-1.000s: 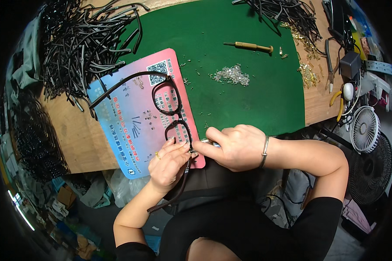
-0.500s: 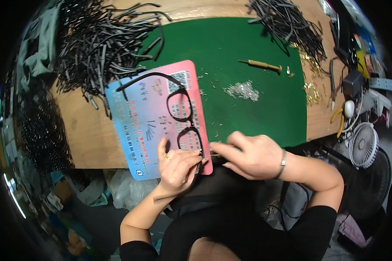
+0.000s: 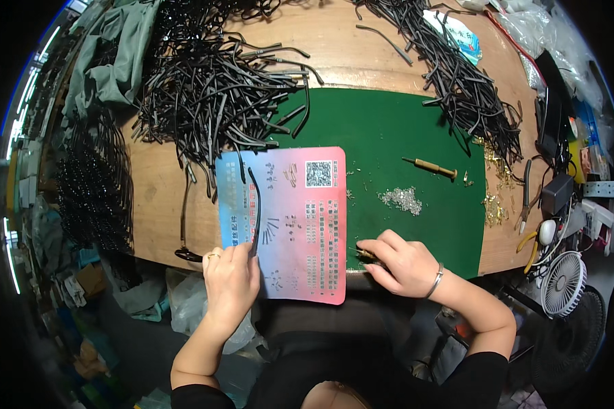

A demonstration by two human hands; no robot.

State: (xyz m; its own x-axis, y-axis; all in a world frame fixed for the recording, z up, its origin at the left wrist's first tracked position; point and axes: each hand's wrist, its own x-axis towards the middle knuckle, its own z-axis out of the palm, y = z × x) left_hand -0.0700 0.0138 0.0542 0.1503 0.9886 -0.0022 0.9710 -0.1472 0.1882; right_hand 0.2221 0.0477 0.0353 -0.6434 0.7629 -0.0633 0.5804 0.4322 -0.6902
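Wooden surface (image 3: 155, 187) first, then the green mat (image 3: 450, 235), with the printed card (image 3: 300, 276) lapping its left side. Here's the black eyeglass frame (image 3: 192, 258) at the card's near left, front running crosswise, temples reaching away from the person. The left hand (image 3: 230, 283) grips it, fingers closed. And the right hand (image 3: 409, 266), farther off beyond the card, pinches a small metallic tool (image 3: 366, 253); from those fingers, the frame lies leftward, well apart.

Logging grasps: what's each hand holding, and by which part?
Left hand: black glasses, by the front, mostly hidden by fingers. Right hand: small metal tool, pinched; exact part can't be told.
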